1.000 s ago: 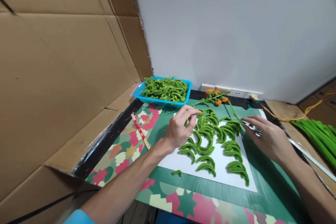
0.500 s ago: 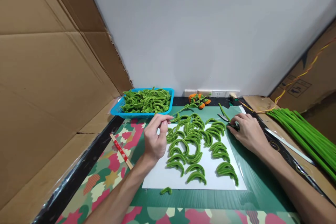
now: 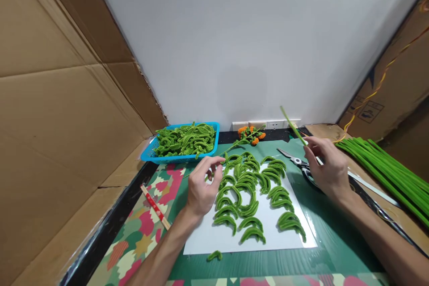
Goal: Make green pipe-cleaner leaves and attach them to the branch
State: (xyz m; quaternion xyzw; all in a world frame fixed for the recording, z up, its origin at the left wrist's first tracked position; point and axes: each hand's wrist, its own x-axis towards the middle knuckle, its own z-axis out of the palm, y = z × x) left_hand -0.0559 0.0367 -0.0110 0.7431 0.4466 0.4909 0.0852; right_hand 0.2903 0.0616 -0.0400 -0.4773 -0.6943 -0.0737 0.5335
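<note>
My right hand (image 3: 326,163) pinches a green pipe cleaner (image 3: 292,126) that points up and to the left. Below that hand, a pair of scissors (image 3: 296,161) with dark handles lies on the green mat, its handles partly hidden. Over the left edge of the white sheet (image 3: 201,241) is my left hand (image 3: 203,185), its thumb and forefinger curved with a gap and nothing seen between them. Many bent green pipe cleaner pieces (image 3: 248,183) lie in clusters on the sheet. One short green piece (image 3: 214,256) rests on the mat in front of it.
At the back left stands a blue basket (image 3: 179,159) heaped with green pieces. An orange-flowered stem (image 3: 250,136) lies near the wall sockets (image 3: 275,124). Chopsticks in a red wrapper (image 3: 154,208) are at left. Long green pipe cleaners (image 3: 385,174) lie at right, beside cardboard.
My right hand has come off the scissors and lifted the green pipe cleaner from the mat. My left hand stays near the same spot, its fingertips slightly parted. The view has tilted a little.
</note>
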